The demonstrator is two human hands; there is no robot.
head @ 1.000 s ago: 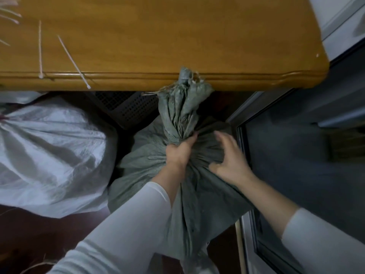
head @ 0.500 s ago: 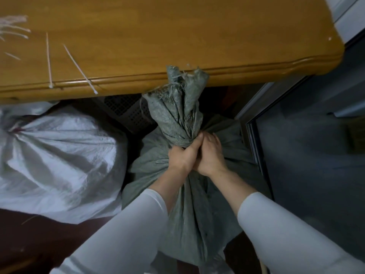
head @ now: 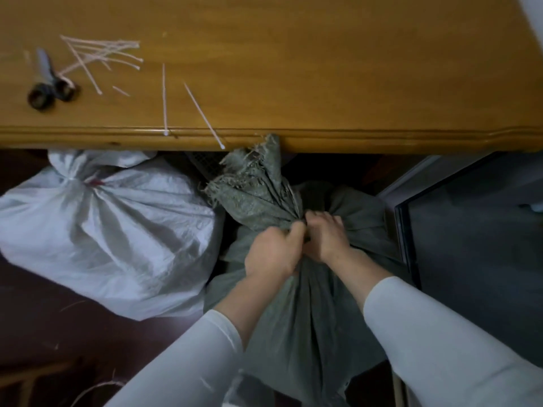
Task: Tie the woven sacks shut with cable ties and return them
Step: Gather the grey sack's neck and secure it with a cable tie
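Observation:
A grey-green woven sack (head: 311, 312) stands on the floor below the wooden table edge, its frayed mouth (head: 252, 177) bunched and leaning up to the left. My left hand (head: 273, 254) and my right hand (head: 326, 233) both grip the gathered neck, fingers curled, knuckles almost touching. A white woven sack (head: 117, 236) lies to the left, its neck tied. Two loose white cable ties (head: 164, 98) (head: 202, 116) lie on the table with their heads at the front edge. No tie shows around the grey sack's neck.
The wooden table (head: 323, 69) fills the top of the view. Black-handled scissors (head: 47, 83) and a heap of several cable ties (head: 100, 57) lie at its left. A dark glass-fronted cabinet (head: 470, 245) stands right of the sack. Dark floor (head: 44, 318) lies lower left.
My right hand moved from the sack's shoulder to the neck beside my left hand. The bunched mouth now leans further left and lower. The view shifted, showing scissors and more ties.

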